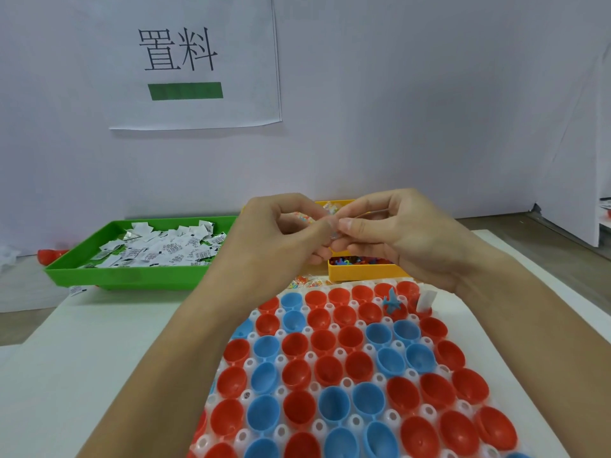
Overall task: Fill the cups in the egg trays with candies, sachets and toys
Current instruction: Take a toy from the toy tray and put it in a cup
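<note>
Left hand (281, 233): fingers curled, pinching clear candy packet (332, 223).
Right hand (396, 233): curled, pinching same packet.
Packet axis: cannot tell.
Position: above egg tray (330, 431) far edge.

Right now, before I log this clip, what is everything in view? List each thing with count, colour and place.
Egg tray: one, white, near centre on the table.
Cups: many, red and blue, seated in the egg tray; most look empty.
Toy: one, blue, in a far-row cup.
Sachet: one, white, upright in the far right cup.
Green tray: one, far left, holding many white sachets.
Yellow bin: one, behind the egg tray, holding small multicoloured toys.
Candies: a few clear packets, between bin and egg tray.
Paper sign: one, white, on the wall.
Left hand and right hand: together pinching a small clear packet.
</note>
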